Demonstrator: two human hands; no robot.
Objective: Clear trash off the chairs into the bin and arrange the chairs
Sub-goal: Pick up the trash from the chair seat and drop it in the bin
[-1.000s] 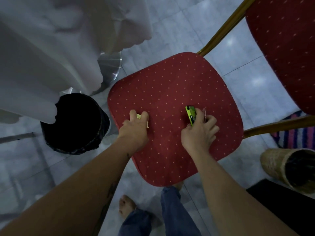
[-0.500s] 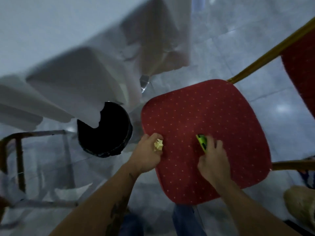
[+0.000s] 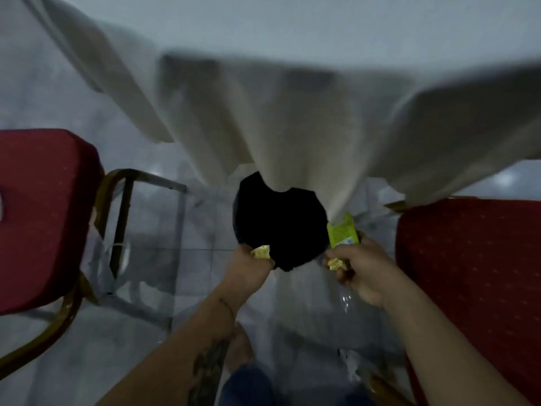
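While poised at the round black bin (image 3: 281,218), left hand (image 3: 248,266) pinching crumpled yellowish paper (image 3: 261,252), right hand (image 3: 361,269) clutching glossy green wrapper (image 3: 342,231)

1. My left hand (image 3: 248,266) reaches forward, forearm bare and tattooed, fingers pinched closed on a paper wad (image 3: 261,252).
2. My right hand (image 3: 361,272) is level with it, well apart, fist closed around a green wrapper (image 3: 342,231) that sticks up, and another wad (image 3: 336,263).
3. Both arms stretch out nearly parallel.
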